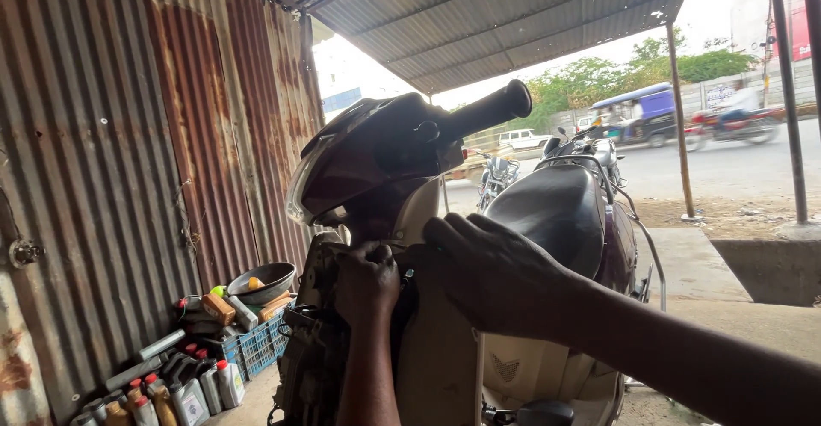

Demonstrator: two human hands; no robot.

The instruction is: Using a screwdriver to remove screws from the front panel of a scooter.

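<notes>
Cream scooter front panel under a shed of rusty corrugated sheet, left hand fisted tight against the inner panel below the handlebar, right hand flat beside it, fingers together, oil bottles by the wall.

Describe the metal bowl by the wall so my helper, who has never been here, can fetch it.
Start at the rusty corrugated metal wall left of the cream scooter. At its foot stands a blue plastic crate behind a row of oil bottles. The round grey metal bowl sits tilted atop the crate's clutter, the only dish there.
</notes>
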